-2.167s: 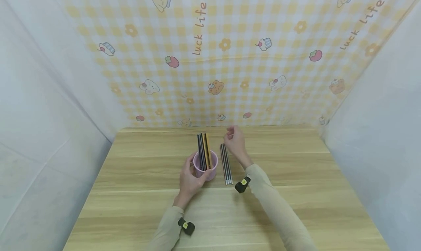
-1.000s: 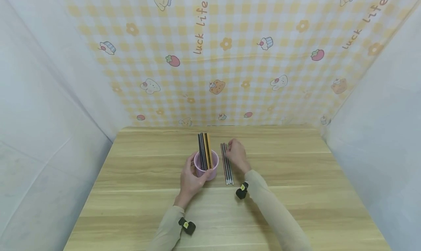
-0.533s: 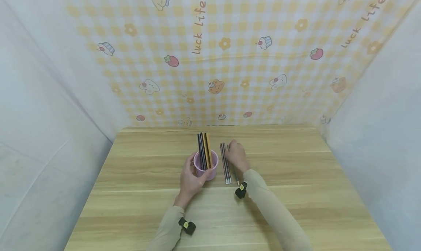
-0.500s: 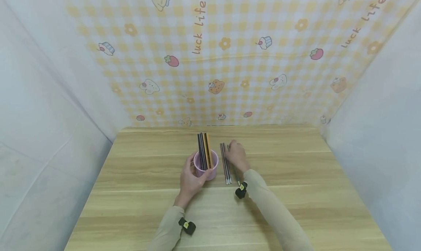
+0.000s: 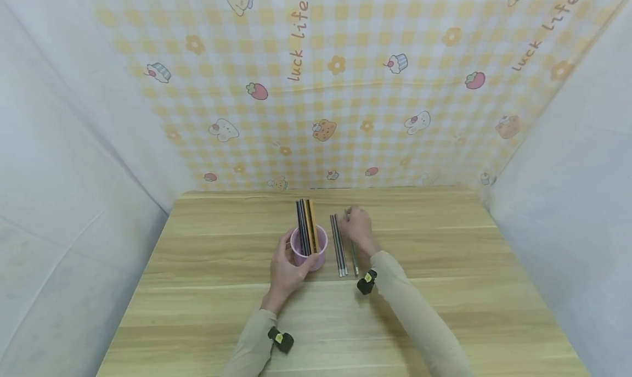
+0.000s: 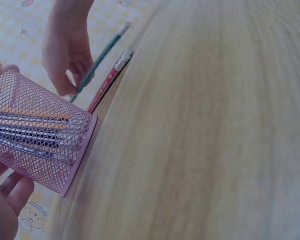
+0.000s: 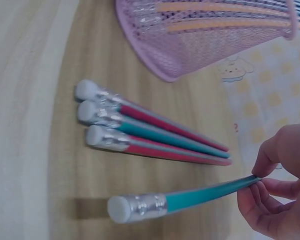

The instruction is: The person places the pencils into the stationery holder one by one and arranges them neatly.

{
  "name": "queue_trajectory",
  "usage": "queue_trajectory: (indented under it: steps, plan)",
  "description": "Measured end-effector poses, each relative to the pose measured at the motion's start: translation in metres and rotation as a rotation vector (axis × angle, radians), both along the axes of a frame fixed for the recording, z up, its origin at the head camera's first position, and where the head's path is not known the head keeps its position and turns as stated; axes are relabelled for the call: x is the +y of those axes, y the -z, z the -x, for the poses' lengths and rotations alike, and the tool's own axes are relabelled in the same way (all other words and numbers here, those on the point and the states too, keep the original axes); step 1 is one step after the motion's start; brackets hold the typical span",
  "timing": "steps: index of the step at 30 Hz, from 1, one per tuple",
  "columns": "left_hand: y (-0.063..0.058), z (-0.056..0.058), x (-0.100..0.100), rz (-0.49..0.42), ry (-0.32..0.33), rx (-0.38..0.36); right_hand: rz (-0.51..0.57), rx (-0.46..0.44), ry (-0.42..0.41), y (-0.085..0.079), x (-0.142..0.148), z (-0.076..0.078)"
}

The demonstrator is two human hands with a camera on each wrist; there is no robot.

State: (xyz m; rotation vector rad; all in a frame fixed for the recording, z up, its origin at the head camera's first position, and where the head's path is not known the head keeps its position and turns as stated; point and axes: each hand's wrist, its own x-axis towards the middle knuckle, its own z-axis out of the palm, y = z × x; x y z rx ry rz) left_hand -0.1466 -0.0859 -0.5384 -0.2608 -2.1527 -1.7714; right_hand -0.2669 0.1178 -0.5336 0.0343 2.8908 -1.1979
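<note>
My left hand [image 5: 288,271] grips a pink mesh pen cup [image 6: 45,130] that stands upright on the table. Several dark and yellow pencils [image 5: 308,226] lean inside it, their ends above the rim. My right hand [image 5: 357,226] pinches a teal pencil [image 7: 200,196] near its far end between thumb and fingers; the white eraser end points back toward me. In the left wrist view that pencil slants up with its eraser end raised. Beside it, three pencils, red [image 7: 175,153], teal [image 7: 167,134] and red [image 7: 162,119], lie side by side between the cup and my right hand.
The wooden table [image 5: 197,311] runs back to a yellow checked cloth [image 5: 365,100] with cartoon prints. White sheets hang at the left [image 5: 74,174] and right [image 5: 568,201]. A black wrist camera [image 5: 366,282] sits on the right sleeve.
My right hand came down to the loose pencils, took the rightmost one and drew it away to the right of the others. The left hand stays on the pen cup.
</note>
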Motion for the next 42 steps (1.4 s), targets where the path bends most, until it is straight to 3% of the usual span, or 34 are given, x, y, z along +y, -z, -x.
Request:
queue_trajectory:
  steps: [7, 10, 17, 28, 34, 42]
  plan:
    - [0.028, 0.012, -0.002, 0.019, -0.022, -0.008, 0.081, 0.045, -0.023, -0.021, 0.002, -0.002]
    - [0.033, 0.014, -0.003, 0.010, -0.020, 0.002, 0.085, 0.096, -0.036, -0.033, 0.002, 0.000]
    - [0.034, 0.014, -0.005, 0.016, -0.009, 0.022, 0.099, 0.183, -0.062, -0.058, 0.000, 0.002]
    - [0.034, 0.014, -0.004, 0.054, -0.026, 0.038, 0.181, 0.314, -0.057, -0.079, -0.005, 0.001]
    - [0.034, 0.014, -0.004, 0.018, -0.022, 0.059, 0.238, 0.403, -0.070, -0.097, -0.012, -0.002]
    - [0.033, 0.013, -0.004, 0.047, -0.026, 0.034, 0.334, 0.430, -0.087, -0.121, -0.025, -0.007]
